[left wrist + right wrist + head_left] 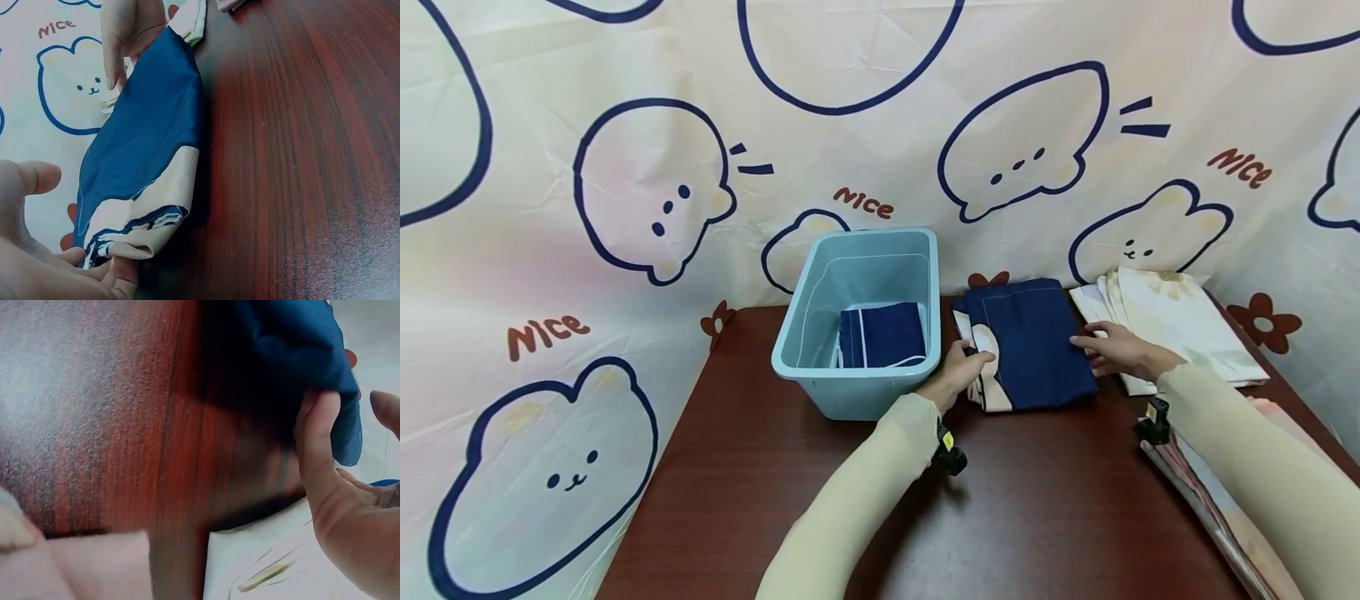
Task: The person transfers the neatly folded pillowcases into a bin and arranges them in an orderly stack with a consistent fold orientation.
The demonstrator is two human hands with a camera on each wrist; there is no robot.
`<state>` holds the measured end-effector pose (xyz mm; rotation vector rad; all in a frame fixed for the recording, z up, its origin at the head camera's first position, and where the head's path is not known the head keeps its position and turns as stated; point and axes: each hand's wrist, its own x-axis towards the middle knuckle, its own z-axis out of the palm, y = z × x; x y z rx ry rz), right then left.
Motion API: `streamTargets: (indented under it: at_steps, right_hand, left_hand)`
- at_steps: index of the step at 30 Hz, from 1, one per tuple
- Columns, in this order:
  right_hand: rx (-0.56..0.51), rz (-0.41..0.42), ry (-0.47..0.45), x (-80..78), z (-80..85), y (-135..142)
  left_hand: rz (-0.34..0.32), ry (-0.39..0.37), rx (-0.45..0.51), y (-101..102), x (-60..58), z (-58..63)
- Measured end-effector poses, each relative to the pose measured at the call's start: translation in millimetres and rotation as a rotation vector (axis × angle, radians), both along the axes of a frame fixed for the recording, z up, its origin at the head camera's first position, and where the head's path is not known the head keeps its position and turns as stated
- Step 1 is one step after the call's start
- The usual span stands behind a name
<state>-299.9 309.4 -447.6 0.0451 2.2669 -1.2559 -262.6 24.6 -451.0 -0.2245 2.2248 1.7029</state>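
Observation:
A folded navy cloth (1030, 346) with a cream pattern along its left side lies between both hands, right of a light blue bin (857, 385). My left hand (957, 371) is at its left edge. In the left wrist view the left fingers (119, 275) touch the layered folds from below, while the thumb stays apart. At the opposite edge is my right hand (1118, 350), its fingers (320, 434) against the navy fabric and its thumb held away. Another folded navy cloth (891, 335) with white lines sits inside the bin.
Folded white cloths (1187, 329) are stacked at the back right. Pink and grey folded fabric (1210, 500) lies along the right side, partly under my right forearm. A printed curtain (655, 183) hangs behind the dark red-brown table (1037, 500).

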Motion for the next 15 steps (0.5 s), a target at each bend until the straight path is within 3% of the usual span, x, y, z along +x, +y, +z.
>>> streamTargets:
  at_steps: [8, 15]
  right_hand:
    - [0.006, 0.039, -0.050, 6.4, -3.3, 5]
    - [-0.045, 0.084, -0.160, 10.6, -2.2, 10]
  left_hand:
    - [0.006, -0.041, 0.002, 0, 1.8, -6.5]
    - [-0.003, -0.058, -0.038, -1, 2.3, -12.7]
